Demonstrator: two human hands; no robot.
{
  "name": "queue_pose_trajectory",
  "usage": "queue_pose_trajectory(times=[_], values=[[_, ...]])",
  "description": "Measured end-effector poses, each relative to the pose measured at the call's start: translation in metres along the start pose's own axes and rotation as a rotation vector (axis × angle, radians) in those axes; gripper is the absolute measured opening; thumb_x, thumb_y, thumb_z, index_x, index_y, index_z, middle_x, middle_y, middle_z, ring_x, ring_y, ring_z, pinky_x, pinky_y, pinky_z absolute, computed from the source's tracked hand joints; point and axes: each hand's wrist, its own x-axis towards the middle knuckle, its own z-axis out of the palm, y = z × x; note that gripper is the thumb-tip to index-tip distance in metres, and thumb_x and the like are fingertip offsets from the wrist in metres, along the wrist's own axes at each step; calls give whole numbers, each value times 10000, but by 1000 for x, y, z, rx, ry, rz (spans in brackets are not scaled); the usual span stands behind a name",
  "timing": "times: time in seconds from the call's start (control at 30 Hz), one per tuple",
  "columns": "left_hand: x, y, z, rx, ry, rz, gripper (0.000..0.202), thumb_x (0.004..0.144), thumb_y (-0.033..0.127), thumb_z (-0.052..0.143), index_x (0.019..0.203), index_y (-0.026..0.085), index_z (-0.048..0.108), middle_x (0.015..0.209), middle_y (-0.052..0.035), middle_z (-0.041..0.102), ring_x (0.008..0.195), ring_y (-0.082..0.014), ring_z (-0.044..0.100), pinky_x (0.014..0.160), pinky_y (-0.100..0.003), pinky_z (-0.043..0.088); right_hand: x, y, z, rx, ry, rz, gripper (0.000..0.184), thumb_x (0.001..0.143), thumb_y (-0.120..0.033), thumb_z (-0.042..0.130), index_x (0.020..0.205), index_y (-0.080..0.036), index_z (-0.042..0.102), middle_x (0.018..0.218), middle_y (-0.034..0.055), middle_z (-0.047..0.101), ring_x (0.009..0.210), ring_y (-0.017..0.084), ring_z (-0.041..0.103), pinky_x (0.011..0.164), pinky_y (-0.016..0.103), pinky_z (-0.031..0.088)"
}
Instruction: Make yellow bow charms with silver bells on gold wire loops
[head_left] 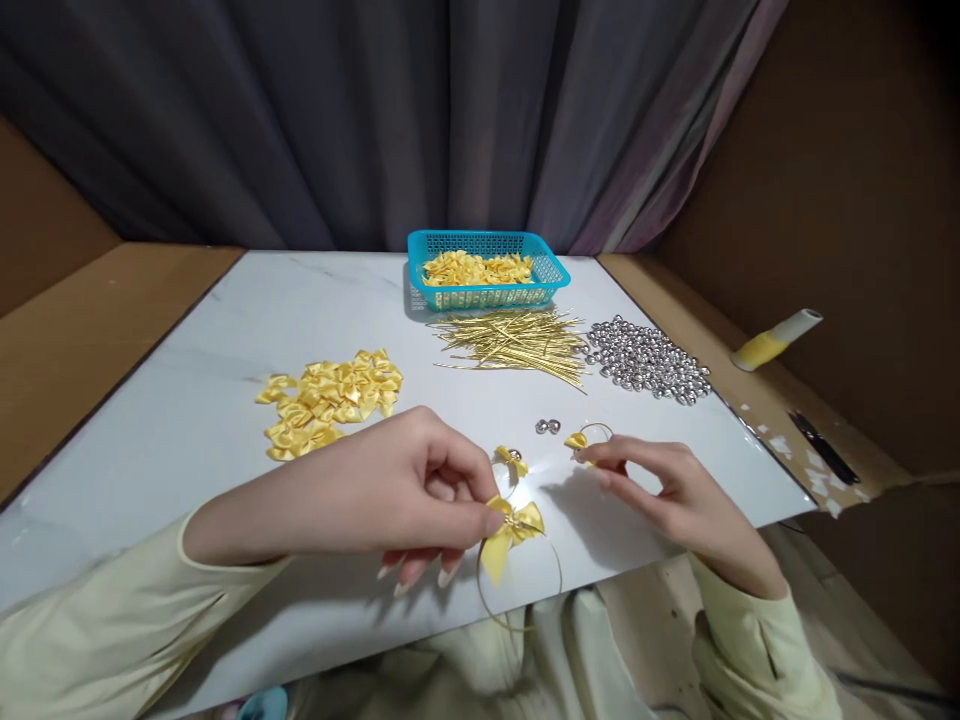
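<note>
Between the thumb and forefinger of my left hand (397,490) is a yellow ribbon bow (511,525). A thin gold wire loop (561,570) hangs down from this bow over the table's front edge. My right hand (667,485) is closed in a pinch on a smaller-looking yellow bow (575,440) with a gold wire ring, low over the tabletop; its fingertips partly cover it. Just beyond my left fingers lies another bow (512,460) with a silver ball and a wire ring. Two shiny silver balls (547,426) sit together between the hands.
On the white table (202,350) lie a heap of yellow bows (337,395), a bundle of gold wire ties (517,345) and a pile of silver balls (649,360). A blue basket (489,238) of yellow bows stands behind. At right are a yellow-and-white tube (776,340) and a black pen-like tool (823,447).
</note>
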Motion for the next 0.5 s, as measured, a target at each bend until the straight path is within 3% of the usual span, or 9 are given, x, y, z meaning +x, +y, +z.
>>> queue_pose_trajectory(times=[0.17, 0.27, 0.37, 0.5], values=[[0, 2, 0, 20, 8, -10, 133, 776, 236, 619, 660, 176, 643, 469, 67, 573, 366, -43, 487, 373, -97, 390, 6, -22, 46, 289, -188, 139, 460, 812, -260, 676, 1254, -165, 592, 523, -77, 496, 481, 85, 396, 478, 195, 343], [-3, 5, 1, 35, 8, -11, 117, 770, 200, 616, 660, 175, 648, 461, 72, 568, 367, -43, 493, 379, -98, 385, 16, -28, 66, 252, -175, 121, 185, 791, -164, 617, 936, -142, 729, 489, -69, 459, 462, 69, 353, 471, 197, 302], [-5, 6, 2, 27, 5, 9, 121, 775, 198, 610, 667, 176, 657, 450, 74, 559, 357, -43, 478, 376, -102, 379, 22, -31, 68, 238, -108, 127, 158, 825, -188, 574, 762, -144, 712, 510, -42, 510, 476, 75, 385, 479, 205, 311], [-6, 4, 3, 33, 11, 30, 126, 756, 172, 599, 643, 179, 654, 432, 77, 546, 350, -42, 450, 372, -100, 366, 19, -30, 53, 250, 36, 175, 266, 903, -322, 542, 755, -145, 674, 521, -13, 571, 459, 93, 459, 466, 213, 364]])
